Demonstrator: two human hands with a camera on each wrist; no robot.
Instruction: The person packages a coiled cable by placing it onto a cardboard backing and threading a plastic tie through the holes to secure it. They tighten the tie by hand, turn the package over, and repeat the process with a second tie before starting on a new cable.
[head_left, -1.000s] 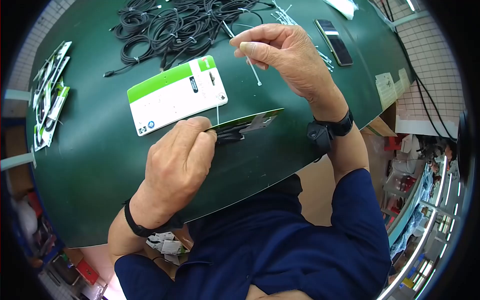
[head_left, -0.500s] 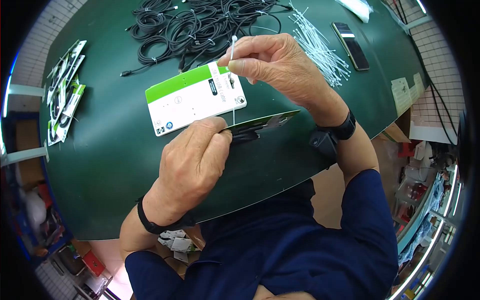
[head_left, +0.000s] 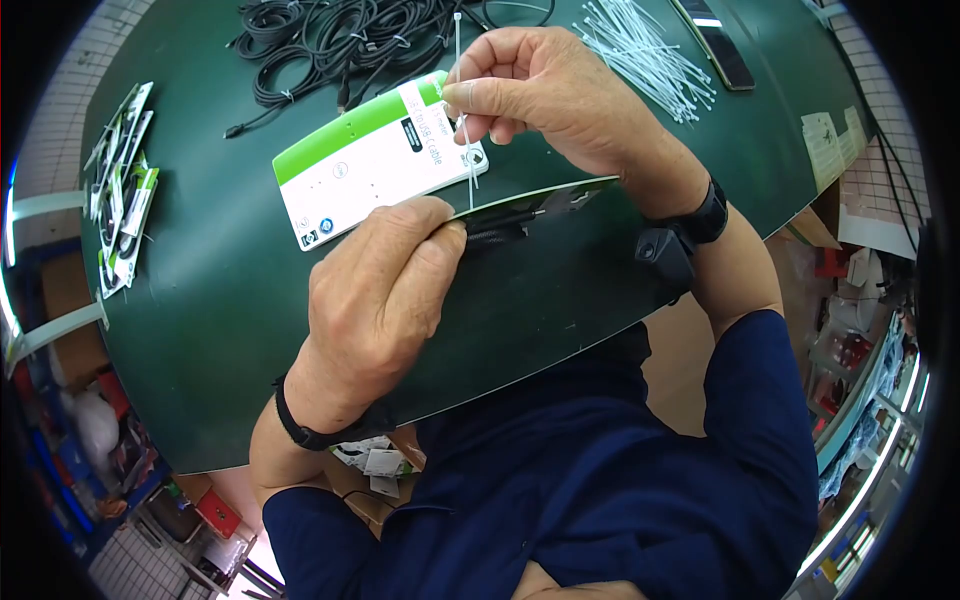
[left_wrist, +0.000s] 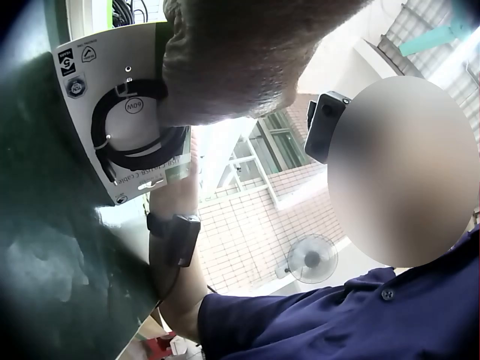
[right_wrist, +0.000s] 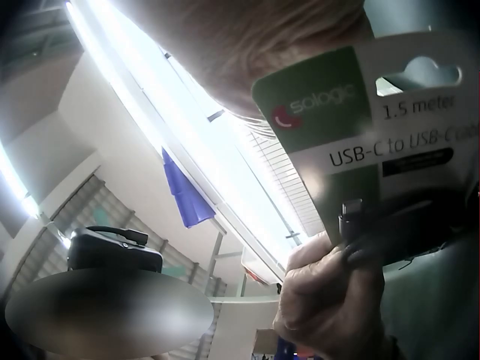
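In the head view the left hand [head_left: 380,290] grips one end of a packaging card [head_left: 560,200] held nearly on edge, with a black cable [head_left: 495,232] on its near side. A thin white strand rises from the card's top edge beside the fingers. Above it, the right hand [head_left: 560,95] pinches an upright white cable tie [head_left: 458,45] between thumb and fingers. In the left wrist view the cable [left_wrist: 139,159] lies coiled on the card [left_wrist: 90,120]. In the right wrist view the left hand [right_wrist: 334,300] holds the green-and-white card [right_wrist: 322,105].
Another green-and-white card [head_left: 350,185] lies flat behind the held one. Coiled black cables [head_left: 350,45], loose white ties [head_left: 650,60] and a phone [head_left: 715,45] are at the back. Several packed cards [head_left: 125,200] sit at the left edge; paper [head_left: 832,150] is at the right.
The tie in the right hand has swung from a slant to upright, and the hand has come leftward, closer to the card. The left hand keeps its grip. The head view has shifted.
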